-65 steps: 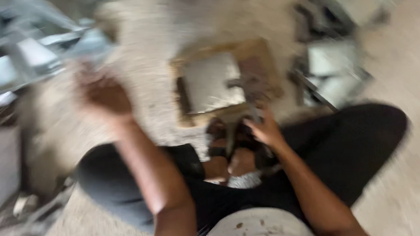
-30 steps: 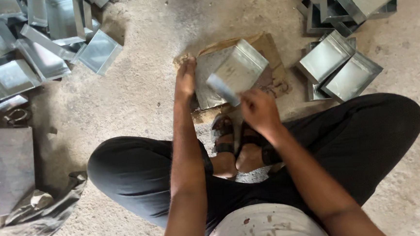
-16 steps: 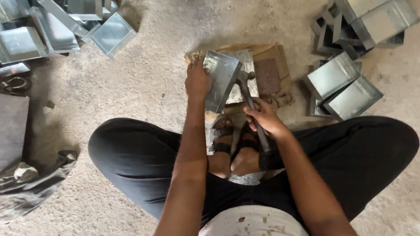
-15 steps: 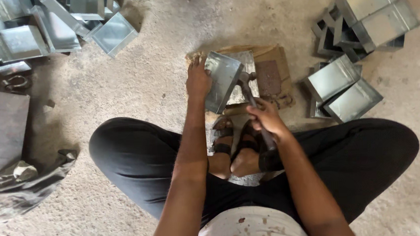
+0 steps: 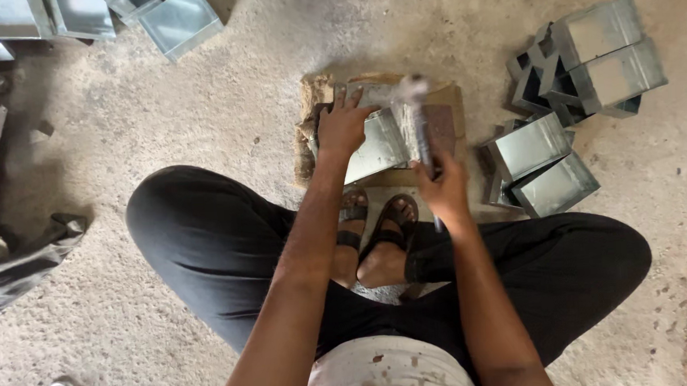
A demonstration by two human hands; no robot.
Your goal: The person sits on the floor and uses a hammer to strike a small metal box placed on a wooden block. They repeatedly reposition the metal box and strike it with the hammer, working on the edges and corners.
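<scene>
Head view looks straight down on a person sitting cross-legged on the concrete floor (image 5: 218,89), sandalled feet (image 5: 378,231) drawn in toward the wooden work board (image 5: 449,99) in front of them. To the right stands a stack of finished sheet-metal boxes (image 5: 584,91), and a second heap of boxes (image 5: 178,16) lies at the upper left; compared with half a second ago both piles sit in the same places on the floor, only shifted in frame as the head moved. On the board rests the sheet-metal box (image 5: 376,147) being worked, now lying flatter than it did half a second ago, when it was tipped up on edge. The left hand (image 5: 343,125) lies spread on its left end, fingers apart, pressing it down onto the board. The right hand (image 5: 442,183) is wrapped tight round the handle of a hammer (image 5: 422,132), whose head shows as a pale blur over the far edge of the board, where earlier it sat low by the box, so I judge a blow is under way on the box's right edge, with more seam work likely to remain
</scene>
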